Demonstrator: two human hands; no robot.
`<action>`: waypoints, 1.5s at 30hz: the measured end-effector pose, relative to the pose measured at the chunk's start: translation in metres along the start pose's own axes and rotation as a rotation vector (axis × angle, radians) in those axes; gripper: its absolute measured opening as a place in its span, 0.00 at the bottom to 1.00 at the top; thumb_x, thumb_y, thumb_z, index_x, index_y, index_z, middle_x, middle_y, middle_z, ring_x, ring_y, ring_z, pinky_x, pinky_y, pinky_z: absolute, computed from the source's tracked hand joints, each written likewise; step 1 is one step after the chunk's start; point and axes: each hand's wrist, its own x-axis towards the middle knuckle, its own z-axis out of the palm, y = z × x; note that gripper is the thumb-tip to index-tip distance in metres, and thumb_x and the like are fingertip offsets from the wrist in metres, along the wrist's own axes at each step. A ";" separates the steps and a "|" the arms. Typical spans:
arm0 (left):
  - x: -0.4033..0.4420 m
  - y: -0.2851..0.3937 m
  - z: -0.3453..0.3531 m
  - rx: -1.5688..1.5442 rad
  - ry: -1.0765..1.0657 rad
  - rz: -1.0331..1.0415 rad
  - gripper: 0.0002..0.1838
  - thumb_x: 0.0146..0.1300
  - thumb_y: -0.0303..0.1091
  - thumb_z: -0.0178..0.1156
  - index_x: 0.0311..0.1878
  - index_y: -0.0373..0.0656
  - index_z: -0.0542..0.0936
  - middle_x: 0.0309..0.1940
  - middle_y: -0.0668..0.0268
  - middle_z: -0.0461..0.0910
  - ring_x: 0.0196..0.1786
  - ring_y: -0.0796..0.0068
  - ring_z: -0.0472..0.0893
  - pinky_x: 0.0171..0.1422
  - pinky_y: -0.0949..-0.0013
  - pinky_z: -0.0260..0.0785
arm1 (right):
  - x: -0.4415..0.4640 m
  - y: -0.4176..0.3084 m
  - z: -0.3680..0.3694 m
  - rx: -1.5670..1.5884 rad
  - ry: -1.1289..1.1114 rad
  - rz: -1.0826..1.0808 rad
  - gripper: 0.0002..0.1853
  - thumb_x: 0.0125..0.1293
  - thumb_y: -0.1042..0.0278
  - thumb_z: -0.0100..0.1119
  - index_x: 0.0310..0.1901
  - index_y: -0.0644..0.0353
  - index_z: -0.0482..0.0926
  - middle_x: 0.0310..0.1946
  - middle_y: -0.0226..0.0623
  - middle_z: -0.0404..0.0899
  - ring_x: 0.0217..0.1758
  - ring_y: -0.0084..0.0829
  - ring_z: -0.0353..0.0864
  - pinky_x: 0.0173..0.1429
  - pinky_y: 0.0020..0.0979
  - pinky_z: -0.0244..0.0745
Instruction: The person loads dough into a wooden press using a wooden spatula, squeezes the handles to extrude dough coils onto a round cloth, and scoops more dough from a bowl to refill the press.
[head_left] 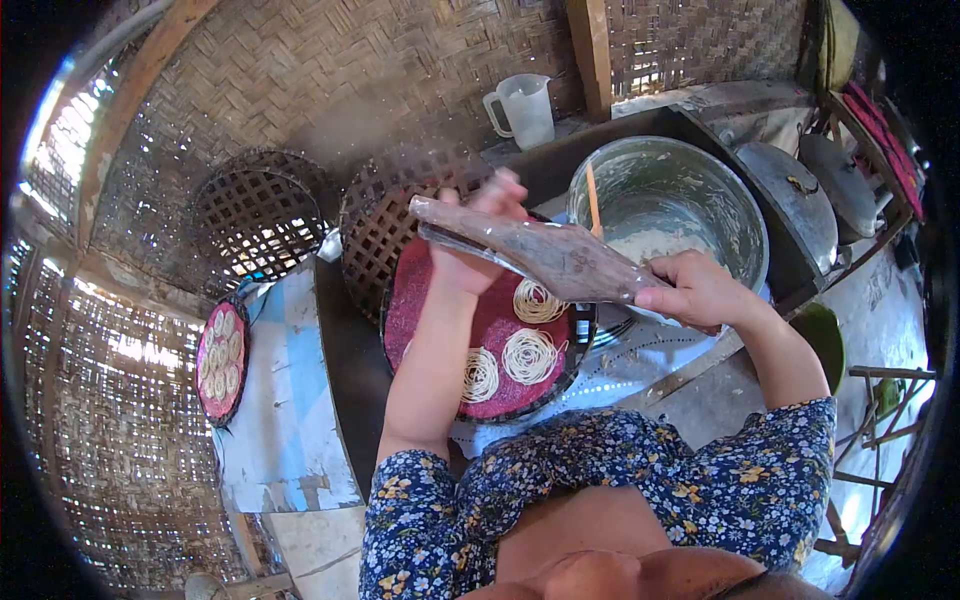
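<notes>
My right hand [690,288] is wrapped round the narrow end of a long, worn wooden dough press [560,258], held level across my front. It looks like two wooden pieces lying one on the other, with a shiny edge between them. Behind its far left end is my left hand [480,215]; its fingers are smeared by motion, and the press hides part of the palm. Below lies a round tray [405,305] with a red mesh surface. Coiled dough strands [530,357] rest on it in several flat nests, partly covered by my left forearm.
A big metal basin [735,220] with pale batter and a wooden stick [593,198] stands at right. Behind it is a plastic jug [526,110]. Lidded pots [790,190] are farther right. Woven baskets [260,215] lean at left, near another tray of coils [220,355].
</notes>
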 end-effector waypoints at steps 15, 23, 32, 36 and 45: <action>-0.007 -0.057 -0.054 0.838 0.405 -0.397 0.24 0.65 0.50 0.45 0.54 0.38 0.69 0.54 0.64 0.71 0.55 0.74 0.68 0.58 0.69 0.59 | 0.014 0.022 0.010 0.091 0.160 0.012 0.29 0.56 0.41 0.54 0.34 0.67 0.77 0.22 0.49 0.76 0.28 0.42 0.77 0.34 0.38 0.69; -0.021 -0.042 -0.081 1.753 0.327 -0.344 0.29 0.67 0.54 0.31 0.56 0.44 0.71 0.59 0.55 0.65 0.58 0.59 0.66 0.65 0.62 0.51 | 0.016 0.039 0.011 0.205 0.268 0.024 0.26 0.57 0.44 0.55 0.31 0.67 0.76 0.17 0.38 0.73 0.23 0.29 0.73 0.29 0.34 0.67; -0.063 -0.018 -0.040 2.615 0.260 0.119 0.31 0.54 0.50 0.55 0.60 0.47 0.67 0.66 0.59 0.53 0.63 0.49 0.57 0.62 0.47 0.49 | 0.008 0.029 0.012 0.273 0.256 0.013 0.26 0.58 0.44 0.55 0.30 0.66 0.77 0.18 0.35 0.73 0.20 0.24 0.72 0.24 0.29 0.66; -0.047 -0.012 0.007 2.387 0.206 0.250 0.37 0.45 0.48 0.64 0.59 0.42 0.65 0.61 0.53 0.60 0.64 0.53 0.58 0.61 0.51 0.53 | 0.013 -0.001 0.027 0.476 0.136 0.008 0.26 0.60 0.44 0.52 0.32 0.66 0.77 0.19 0.35 0.73 0.21 0.26 0.73 0.26 0.31 0.67; -0.055 -0.046 0.070 2.570 0.399 0.342 0.14 0.45 0.43 0.61 0.27 0.41 0.78 0.24 0.54 0.79 0.32 0.52 0.80 0.40 0.58 0.71 | 0.049 -0.046 0.028 -0.114 0.628 -0.683 0.24 0.60 0.51 0.52 0.46 0.66 0.70 0.29 0.46 0.74 0.33 0.49 0.73 0.41 0.42 0.69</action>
